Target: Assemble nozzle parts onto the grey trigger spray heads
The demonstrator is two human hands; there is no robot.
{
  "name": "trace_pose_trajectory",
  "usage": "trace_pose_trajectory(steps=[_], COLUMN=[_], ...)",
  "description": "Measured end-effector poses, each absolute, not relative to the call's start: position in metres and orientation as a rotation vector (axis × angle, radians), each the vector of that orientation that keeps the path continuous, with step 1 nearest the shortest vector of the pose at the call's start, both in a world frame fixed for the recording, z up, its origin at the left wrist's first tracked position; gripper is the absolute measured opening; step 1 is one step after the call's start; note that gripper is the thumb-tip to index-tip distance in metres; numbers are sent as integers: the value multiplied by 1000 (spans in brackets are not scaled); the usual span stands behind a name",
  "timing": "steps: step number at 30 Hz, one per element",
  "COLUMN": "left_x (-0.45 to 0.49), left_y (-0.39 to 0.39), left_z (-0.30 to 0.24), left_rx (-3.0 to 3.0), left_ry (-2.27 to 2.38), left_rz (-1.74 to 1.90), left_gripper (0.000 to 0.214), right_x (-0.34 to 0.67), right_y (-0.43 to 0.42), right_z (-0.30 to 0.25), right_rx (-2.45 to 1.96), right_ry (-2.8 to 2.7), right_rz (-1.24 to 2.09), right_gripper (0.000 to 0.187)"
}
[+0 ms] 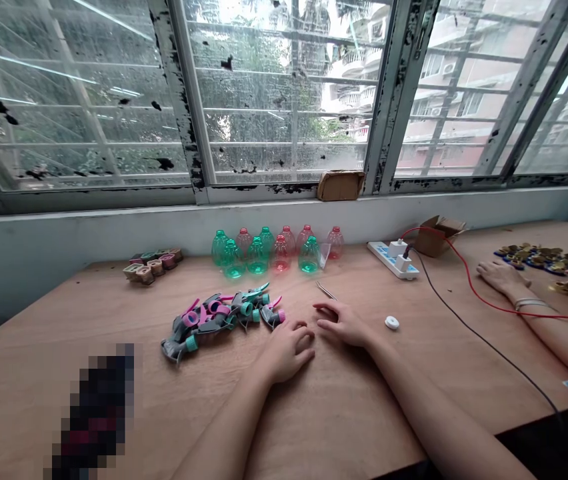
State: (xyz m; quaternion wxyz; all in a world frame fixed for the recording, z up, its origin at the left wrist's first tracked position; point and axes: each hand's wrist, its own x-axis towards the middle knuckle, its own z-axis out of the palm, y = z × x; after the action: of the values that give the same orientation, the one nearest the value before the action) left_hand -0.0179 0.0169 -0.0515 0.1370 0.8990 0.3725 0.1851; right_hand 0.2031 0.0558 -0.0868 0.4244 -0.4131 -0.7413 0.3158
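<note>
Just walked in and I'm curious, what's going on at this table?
Both hands lie empty on a wooden table: the left hand beside a pile of plastic spray heads, the right hand just below a pair of tweezers. Plastic bottles stand behind them. To the right, a co-worker's hand rests by small gold pieces.

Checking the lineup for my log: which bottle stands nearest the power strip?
The red plastic bottle at the row's far right; the other bottles stand further left.

The left hand [284, 350] is laid on a wooden table [39, 347] beside spray triggers [219, 320]. The right hand [341, 323] is laid near tweezers [326, 291].
</note>
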Motion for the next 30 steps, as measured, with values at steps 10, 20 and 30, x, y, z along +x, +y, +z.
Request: trace_pose_trajectory(steps=[10, 20, 30], left_x=[-18, -17, -17], left_y=[18, 18, 20], left_z=[-53, -52, -54], left_rx=[2596, 2596, 2624], left_ry=[1086, 1069, 1062], left_rz=[543, 555, 544], left_gripper=[29, 30, 30], right_x=[205, 205, 203], right_y=[60, 53, 49], right_z=[-91, -80, -74], right_rx=[-1030, -1148, -1167], right_ry=[-1872, -2003, -2010], right_rz=[766, 607, 596], right_gripper=[41, 23, 30])
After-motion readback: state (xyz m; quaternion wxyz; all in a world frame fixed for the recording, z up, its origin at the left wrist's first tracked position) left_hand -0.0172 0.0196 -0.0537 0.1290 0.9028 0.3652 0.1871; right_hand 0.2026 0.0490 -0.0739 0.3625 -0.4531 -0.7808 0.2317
